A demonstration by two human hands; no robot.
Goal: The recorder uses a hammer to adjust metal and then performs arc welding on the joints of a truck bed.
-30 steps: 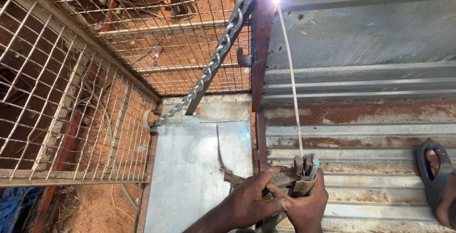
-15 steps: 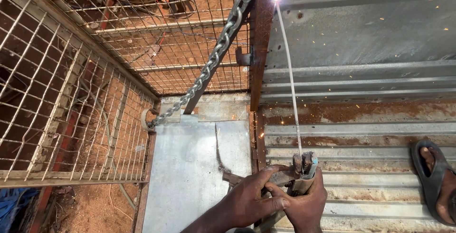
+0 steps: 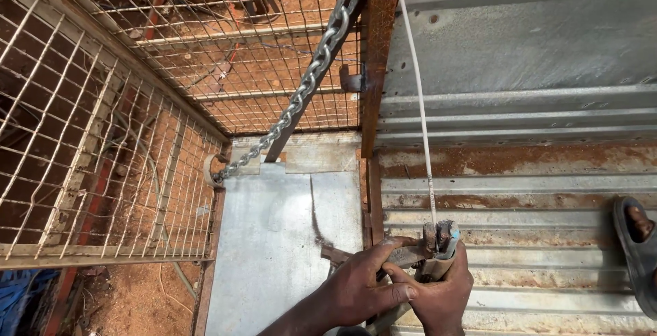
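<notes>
The chain [image 3: 311, 76] hangs left of the upright post [image 3: 375, 55], with the wire cage [image 3: 102, 137] further left. The corrugated sheet [image 3: 520, 172] lies right of the post. A sandalled foot [image 3: 636, 247] rests on its right edge.

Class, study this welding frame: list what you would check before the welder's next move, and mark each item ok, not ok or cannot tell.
1. Both hands on the electrode holder: left hand and right hand wrap it. Ok.
2. Welding rod seated in the holder: straight, clamped. Ok.
3. Rod tip at the rusty steel post: glowing at its top. Ok.
4. Gloves: hands are bare. Not ok.
5. Chain apart from the rod: Ok.
6. Sandalled foot away from the sparks: at the frame's edge. Cannot tell.
</notes>
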